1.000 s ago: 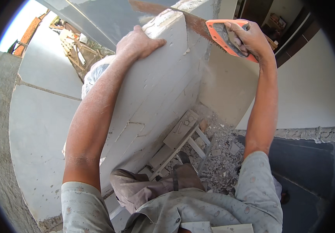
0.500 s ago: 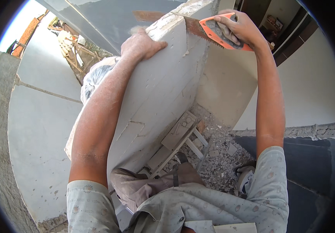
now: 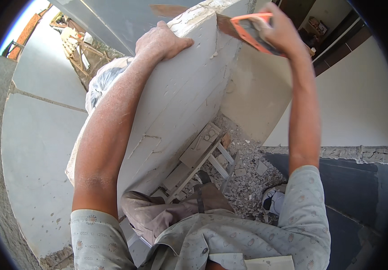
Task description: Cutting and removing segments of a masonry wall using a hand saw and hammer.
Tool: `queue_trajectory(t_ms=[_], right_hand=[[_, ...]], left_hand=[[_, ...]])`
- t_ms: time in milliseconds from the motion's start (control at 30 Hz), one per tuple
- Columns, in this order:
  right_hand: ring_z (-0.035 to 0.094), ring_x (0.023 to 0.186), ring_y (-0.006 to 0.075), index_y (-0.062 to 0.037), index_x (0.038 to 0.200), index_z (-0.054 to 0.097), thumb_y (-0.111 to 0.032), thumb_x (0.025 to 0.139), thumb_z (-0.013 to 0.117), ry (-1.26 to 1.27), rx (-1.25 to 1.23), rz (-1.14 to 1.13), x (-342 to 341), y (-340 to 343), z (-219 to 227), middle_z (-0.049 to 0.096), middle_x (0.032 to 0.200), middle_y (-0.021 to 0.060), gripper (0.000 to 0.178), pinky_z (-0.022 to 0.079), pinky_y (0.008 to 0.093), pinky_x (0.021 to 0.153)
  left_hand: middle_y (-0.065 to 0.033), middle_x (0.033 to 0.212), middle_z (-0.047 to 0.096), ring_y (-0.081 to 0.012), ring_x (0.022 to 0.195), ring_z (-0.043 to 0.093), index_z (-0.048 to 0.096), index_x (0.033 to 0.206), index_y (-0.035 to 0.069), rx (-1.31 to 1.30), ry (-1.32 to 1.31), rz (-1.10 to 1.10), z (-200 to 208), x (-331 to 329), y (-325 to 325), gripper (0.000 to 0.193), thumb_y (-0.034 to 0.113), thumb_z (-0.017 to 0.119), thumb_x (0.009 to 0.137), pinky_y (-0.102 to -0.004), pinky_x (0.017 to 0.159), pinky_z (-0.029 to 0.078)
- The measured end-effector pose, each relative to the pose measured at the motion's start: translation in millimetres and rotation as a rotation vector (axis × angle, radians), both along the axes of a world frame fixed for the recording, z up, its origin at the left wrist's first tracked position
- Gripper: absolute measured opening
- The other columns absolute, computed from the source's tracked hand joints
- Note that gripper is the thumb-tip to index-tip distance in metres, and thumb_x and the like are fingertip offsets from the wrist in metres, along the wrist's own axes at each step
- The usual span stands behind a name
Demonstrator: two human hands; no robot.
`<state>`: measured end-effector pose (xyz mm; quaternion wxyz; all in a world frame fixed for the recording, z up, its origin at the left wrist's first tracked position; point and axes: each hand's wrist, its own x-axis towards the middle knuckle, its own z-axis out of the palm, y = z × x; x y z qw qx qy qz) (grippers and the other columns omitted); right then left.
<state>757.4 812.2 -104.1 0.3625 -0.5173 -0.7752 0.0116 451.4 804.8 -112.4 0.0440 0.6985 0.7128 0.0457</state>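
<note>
My right hand [image 3: 280, 33], slightly blurred, is closed round the orange and black handle [image 3: 253, 32] of a handsaw. The saw's brown, rusty-looking blade [image 3: 228, 27] runs into the upper end of a pale, thick wall [image 3: 180, 90]. Beyond the wall's top edge, the far end of the blade [image 3: 167, 10] comes out. My left hand [image 3: 161, 43] grips that rough white edge, left of the cut. Its thumb lies along the near face, while the other fingers are partly hidden over the top. A thin line runs down the wall's face below the blade.
Low beside the wall stands a step stand with a board-like top [image 3: 200, 143] and metal legs [image 3: 218, 166]. Broken rubble [image 3: 248, 173] covers the floor around my shoe [image 3: 273, 200]. A plastic bag [image 3: 101, 85] hangs beyond the wall; wood scraps [image 3: 79, 51] lie far left.
The saw and my right hand have moved slightly left, with less blade showing between handle and wall. My left hand keeps its place on the edge. The whole view has shifted a little.
</note>
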Motion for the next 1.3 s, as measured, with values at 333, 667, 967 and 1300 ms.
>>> queue_trajectory(t_ms=[333, 667, 967, 1300], right_hand=[[0.052, 0.055, 0.0058, -0.0061, 0.095, 0.055, -0.025, 0.095, 0.060, 0.189, -0.378, 0.024, 70, -80, 64, 0.059, 0.071, 0.0045, 0.019, 0.040, 0.0218, 0.048], [0.045, 0.056, 0.0097, -0.0038, 0.094, 0.055, -0.029, 0.093, 0.063, 0.020, -0.274, -0.012, 95, -88, 70, 0.052, 0.068, 0.0017, 0.026, 0.038, 0.0275, 0.054], [0.053, 0.074, 0.0160, -0.0014, 0.095, 0.055, -0.021, 0.091, 0.063, -0.029, -0.135, 0.032, 41, -37, -8, 0.059, 0.078, 0.0087, 0.021, 0.048, 0.0326, 0.072], [0.051, 0.074, 0.0162, -0.0019, 0.094, 0.055, -0.016, 0.084, 0.070, 0.103, -0.147, -0.132, 7, -2, -34, 0.057, 0.077, 0.0083, 0.023, 0.046, 0.0324, 0.073]], left_hand=[[-0.0235, 0.115, 0.068, -0.0305, 0.104, 0.069, 0.052, 0.131, -0.007, -0.023, 0.014, -0.002, -3, -3, 6, 0.089, 0.059, 0.068, 0.074, -0.0418, 0.089, 0.055], [-0.0230, 0.109, 0.069, -0.0299, 0.100, 0.070, 0.050, 0.134, -0.006, 0.009, -0.015, -0.035, 1, -2, 1, 0.091, 0.059, 0.068, 0.073, -0.0411, 0.088, 0.056], [-0.0237, 0.110, 0.068, -0.0322, 0.104, 0.068, 0.051, 0.131, -0.008, 0.028, 0.003, -0.062, 6, -2, 0, 0.091, 0.059, 0.068, 0.073, -0.0404, 0.092, 0.054], [-0.0226, 0.109, 0.070, -0.0308, 0.098, 0.071, 0.051, 0.132, -0.007, 0.118, 0.071, -0.071, -3, -6, 4, 0.088, 0.057, 0.067, 0.074, -0.0403, 0.089, 0.056]])
